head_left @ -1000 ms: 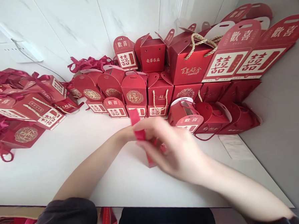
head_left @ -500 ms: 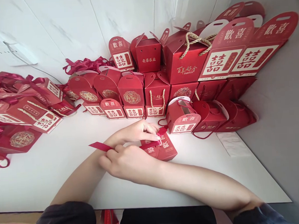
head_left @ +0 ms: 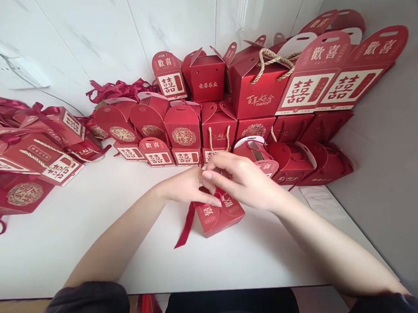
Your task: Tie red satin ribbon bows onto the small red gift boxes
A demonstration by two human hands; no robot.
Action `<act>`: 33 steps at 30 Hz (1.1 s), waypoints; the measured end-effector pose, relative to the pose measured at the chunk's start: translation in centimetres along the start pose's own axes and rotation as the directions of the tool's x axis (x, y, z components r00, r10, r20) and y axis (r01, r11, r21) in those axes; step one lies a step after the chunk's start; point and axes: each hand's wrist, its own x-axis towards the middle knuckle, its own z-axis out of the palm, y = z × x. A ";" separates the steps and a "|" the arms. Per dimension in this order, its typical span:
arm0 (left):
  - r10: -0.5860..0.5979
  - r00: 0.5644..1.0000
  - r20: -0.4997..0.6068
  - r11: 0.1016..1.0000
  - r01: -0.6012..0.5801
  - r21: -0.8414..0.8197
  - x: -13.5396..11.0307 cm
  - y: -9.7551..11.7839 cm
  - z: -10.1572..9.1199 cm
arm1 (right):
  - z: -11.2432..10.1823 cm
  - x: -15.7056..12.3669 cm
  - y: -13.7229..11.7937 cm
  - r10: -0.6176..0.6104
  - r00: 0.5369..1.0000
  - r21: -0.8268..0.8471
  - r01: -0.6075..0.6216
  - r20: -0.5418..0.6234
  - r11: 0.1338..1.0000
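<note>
A small red gift box with gold characters lies on the white table in front of me. A dark red ribbon crosses its top, and one loose tail hangs over the left side onto the table. My left hand is at the box's back left, its fingers curled, its thumb pressing the ribbon against the lid. Over the far side of the box, my right hand has its thumb and bent fingers close together at the left fingertips. What the right fingers pinch there is hidden.
Rows of stacked red gift boxes stand along the wall behind. On the left is a pile of ribbon-tied boxes. A heap of ribbons lies at the back, and a clear packet at the right, beside the grey wall.
My right hand let go of the ribbon tail at the left and moved right to the far side of the box. The tail now hangs down. The box has turned slightly.
</note>
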 end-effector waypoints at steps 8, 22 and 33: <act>-0.036 0.993 0.109 0.982 0.015 0.186 -1.2 1.2 -0.9 | -0.4 -0.9 3.0 0.128 0.962 0.176 -0.173 0.243 0.969; -0.254 0.963 0.089 0.961 0.241 0.138 -2.4 3.3 -1.0 | -0.4 -1.0 2.5 0.055 0.974 0.252 -0.111 0.222 0.961; -0.404 0.848 0.343 0.836 0.495 -0.237 -1.1 1.0 -1.8 | -2.0 -1.8 2.1 -0.002 0.959 0.185 -0.053 0.285 0.981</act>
